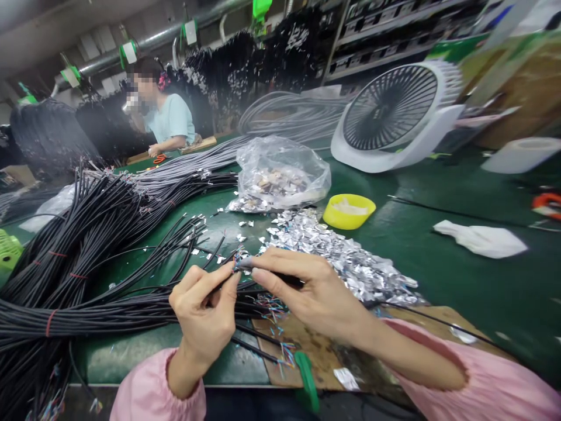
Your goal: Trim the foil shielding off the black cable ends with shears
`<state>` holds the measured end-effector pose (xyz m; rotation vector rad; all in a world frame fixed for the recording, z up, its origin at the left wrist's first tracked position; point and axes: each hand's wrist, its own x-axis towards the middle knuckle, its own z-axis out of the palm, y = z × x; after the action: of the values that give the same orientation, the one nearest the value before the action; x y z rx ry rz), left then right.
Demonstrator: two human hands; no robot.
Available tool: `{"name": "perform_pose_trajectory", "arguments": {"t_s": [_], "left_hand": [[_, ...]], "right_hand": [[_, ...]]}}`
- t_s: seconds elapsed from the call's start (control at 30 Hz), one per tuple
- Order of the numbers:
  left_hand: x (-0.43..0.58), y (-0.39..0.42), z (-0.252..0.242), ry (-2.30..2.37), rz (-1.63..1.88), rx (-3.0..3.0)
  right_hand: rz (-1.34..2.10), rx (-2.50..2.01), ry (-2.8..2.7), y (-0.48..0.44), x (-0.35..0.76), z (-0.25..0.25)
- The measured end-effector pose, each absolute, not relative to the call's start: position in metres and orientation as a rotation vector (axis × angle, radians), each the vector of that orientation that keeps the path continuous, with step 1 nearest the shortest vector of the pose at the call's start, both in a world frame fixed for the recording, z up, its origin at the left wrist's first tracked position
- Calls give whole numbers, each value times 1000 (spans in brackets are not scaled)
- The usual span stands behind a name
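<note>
My left hand (205, 310) is closed, pinching a thin black cable (245, 345) near its stripped end. My right hand (311, 292) is closed too, its thumb and fingers pinching the cable's tip (239, 263) where small coloured wires and foil show. Both hands meet above a brown board (315, 345) at the table's near edge. Cut coloured wire ends (272, 305) lie under the hands. A pile of silver foil scraps (346, 257) sits just beyond my right hand.
Big bundles of black cables (87, 257) cover the left of the green table (438, 275). Behind lie a plastic bag of scraps (280, 172), a yellow bowl (348, 210), a white fan (397, 117) and a white cloth (482, 238). Another person (164, 120) sits far left.
</note>
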<state>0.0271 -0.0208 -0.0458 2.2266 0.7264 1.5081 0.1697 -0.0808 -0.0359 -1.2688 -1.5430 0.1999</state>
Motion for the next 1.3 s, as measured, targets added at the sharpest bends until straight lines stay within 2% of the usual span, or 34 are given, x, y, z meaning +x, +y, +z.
{"name": "perform_pose_trajectory", "arguments": {"t_s": [0.23, 0.47, 0.9, 1.3], "left_hand": [[29, -23, -42, 746, 1509, 2359], [31, -20, -54, 864, 1490, 2157], [24, -17, -45, 820, 1079, 2356], [26, -20, -47, 855, 1408, 2248]], "right_hand": [[178, -1277, -1548, -81, 170, -37], [98, -1300, -1474, -82, 170, -36], [29, -1305, -1490, -84, 170, -35], [10, -1324, -1470, -87, 171, -35]]}}
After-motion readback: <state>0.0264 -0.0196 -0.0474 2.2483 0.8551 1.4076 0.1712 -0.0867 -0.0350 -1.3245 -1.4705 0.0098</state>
